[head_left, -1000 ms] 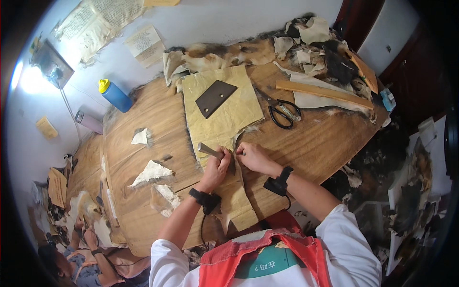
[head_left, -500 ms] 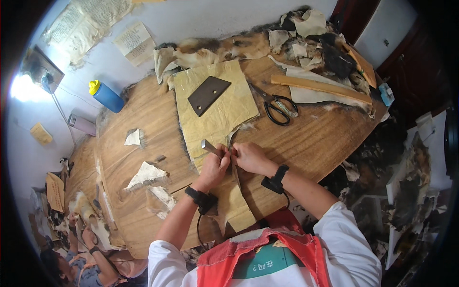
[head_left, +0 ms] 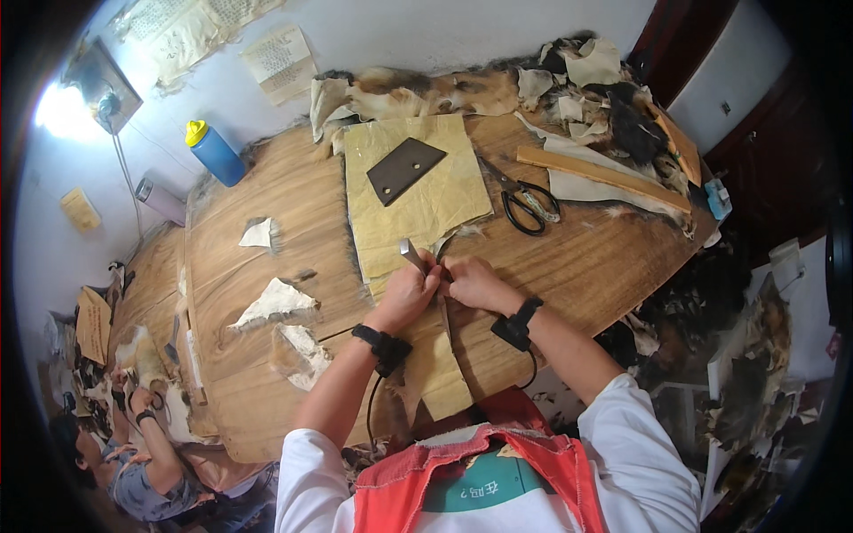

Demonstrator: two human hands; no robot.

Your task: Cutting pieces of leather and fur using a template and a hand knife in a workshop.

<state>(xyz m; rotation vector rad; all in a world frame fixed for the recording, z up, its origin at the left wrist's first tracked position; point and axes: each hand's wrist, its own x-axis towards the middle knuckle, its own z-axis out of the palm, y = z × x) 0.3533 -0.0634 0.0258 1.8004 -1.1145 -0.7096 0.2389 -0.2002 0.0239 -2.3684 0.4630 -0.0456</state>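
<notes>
Wooden boards make up a tabletop beneath a yellowish sheet. Over the sheet's nearer half, the left hand grips a grey metal tool; the right hand curls at the sheet's edge, its hold hidden. One dark plate lies on the sheet, scissors right of it.

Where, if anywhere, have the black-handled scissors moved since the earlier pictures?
No: against the wooden strip, the black-handled scissors show no visible shift in any direction.
</notes>
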